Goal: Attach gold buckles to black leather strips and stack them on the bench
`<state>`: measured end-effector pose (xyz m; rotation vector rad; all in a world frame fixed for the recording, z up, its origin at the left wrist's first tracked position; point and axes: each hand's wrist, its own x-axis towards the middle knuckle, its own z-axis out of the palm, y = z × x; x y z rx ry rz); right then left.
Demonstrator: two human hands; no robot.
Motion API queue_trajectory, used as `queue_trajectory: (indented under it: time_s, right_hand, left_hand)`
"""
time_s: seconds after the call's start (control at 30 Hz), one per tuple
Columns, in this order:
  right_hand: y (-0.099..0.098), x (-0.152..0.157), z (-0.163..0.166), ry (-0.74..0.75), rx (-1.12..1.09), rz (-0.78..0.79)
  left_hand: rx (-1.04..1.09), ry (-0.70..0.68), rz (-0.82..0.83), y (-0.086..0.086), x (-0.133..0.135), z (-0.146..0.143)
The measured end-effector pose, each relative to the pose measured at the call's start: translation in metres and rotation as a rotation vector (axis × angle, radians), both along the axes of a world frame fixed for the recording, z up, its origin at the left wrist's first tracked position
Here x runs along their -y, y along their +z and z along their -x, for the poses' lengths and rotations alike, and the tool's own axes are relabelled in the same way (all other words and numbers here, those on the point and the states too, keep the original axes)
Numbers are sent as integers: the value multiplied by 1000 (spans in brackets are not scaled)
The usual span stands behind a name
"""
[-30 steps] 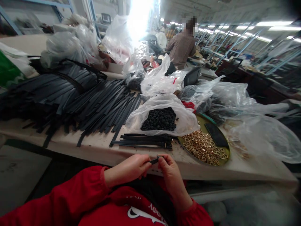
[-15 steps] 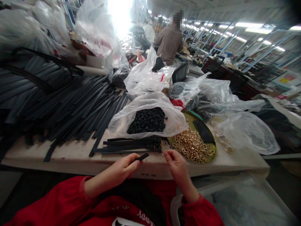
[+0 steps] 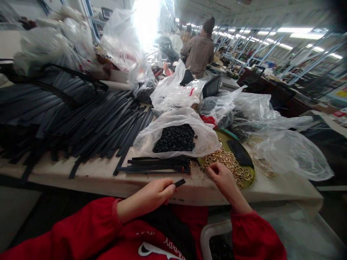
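Note:
My left hand is closed on the end of a thin black strap, held just in front of the table's near edge. My right hand reaches onto the green tray and its fingers pinch among the pile of gold metal buckles; what they hold is too small to name. A small bundle of black straps lies on the table between my hands and an open plastic bag of small black pieces.
A large heap of long black straps covers the table's left half. Clear plastic bags crowd the back and right. A black flat piece lies on the tray. A person in brown stands far behind. A white bin sits below right.
My hands have separated: the right one left the strap end and moved right and forward onto the buckle tray. The left hand kept the strap and stayed near the table edge.

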<state>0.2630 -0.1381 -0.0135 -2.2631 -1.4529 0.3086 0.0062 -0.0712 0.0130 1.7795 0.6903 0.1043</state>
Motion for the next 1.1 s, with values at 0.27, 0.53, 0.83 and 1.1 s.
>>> queue_trajectory:
  time_s: [0.27,0.53,0.83,1.1]
  right_hand:
    - [20,17,98,29,-985,-146]
    - [-8,24,132,-48,-1318,-197]
    - [-9,32,153,-233,-1439,-270]
    - [-17,38,161,-118,-1085,-248]
  left_hand:
    - [-39,103,-341,-3,9,-3]
    - [60,62,-244,-1,20,18]
    - [-1,81,-136,1,19,31]
    - [77,144,102,-9,21,31]
